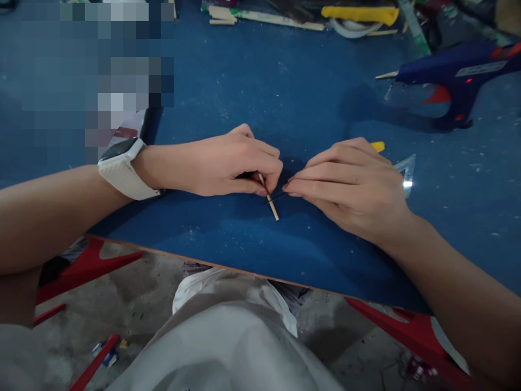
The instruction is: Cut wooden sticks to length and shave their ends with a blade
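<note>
Near the front edge of the blue table, my left hand pinches a short thin wooden stick between thumb and forefinger. The stick slants, its lower end free. Just to the right, my right hand has its fingers pressed together on a thin dark strip, which reaches across the stick. What the dark strip is cannot be made out. A watch with a pale band is on my left wrist.
A blue glue gun lies at the right, its nozzle pointing left. Behind my right hand sits a clear set square. Sticks, a yellow-handled tool and a tape roll line the back.
</note>
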{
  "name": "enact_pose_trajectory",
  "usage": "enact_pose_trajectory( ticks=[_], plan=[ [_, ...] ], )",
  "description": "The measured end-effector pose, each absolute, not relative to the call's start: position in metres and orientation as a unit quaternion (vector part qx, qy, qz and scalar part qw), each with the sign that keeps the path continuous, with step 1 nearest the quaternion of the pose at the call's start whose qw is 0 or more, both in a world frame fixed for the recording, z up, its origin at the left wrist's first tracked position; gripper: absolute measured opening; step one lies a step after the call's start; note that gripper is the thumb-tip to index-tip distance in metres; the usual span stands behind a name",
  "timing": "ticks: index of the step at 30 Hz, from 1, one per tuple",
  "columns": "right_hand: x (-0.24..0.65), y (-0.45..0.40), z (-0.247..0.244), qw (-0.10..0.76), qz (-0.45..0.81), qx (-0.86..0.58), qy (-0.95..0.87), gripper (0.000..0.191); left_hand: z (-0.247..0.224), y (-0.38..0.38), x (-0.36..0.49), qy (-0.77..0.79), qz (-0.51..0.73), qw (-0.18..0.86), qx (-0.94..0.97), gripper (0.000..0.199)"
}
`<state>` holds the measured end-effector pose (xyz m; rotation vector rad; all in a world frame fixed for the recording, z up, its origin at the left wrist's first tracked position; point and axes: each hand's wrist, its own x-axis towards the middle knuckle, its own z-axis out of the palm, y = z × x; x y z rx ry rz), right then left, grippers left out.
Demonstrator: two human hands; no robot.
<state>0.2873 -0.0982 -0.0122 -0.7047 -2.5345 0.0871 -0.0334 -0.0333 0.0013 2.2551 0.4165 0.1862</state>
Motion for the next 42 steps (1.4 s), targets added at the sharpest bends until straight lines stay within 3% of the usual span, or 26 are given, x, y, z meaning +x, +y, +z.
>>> enact_pose_trajectory(
  ticks=[18, 27, 42],
  plan=[
    [0.291, -0.102, -0.005, 0.301, -0.014, -0.25, -0.92, 0.019, 0.005, -0.033, -0.033, 0.176, 0.058, 0.417, 0.89, 0.029],
    [0.3, -0.099, -0.016, 0.241, 0.014, -0.268, -0.933, 0.025, 0.005, -0.032, -0.036, 0.175, 0.059, 0.411, 0.893, 0.033],
    [0.302, -0.097, -0.017, 0.264, 0.023, -0.247, -0.932, 0.021, 0.004, -0.031, -0.037, 0.17, 0.07, 0.406, 0.895, 0.033]
  ],
)
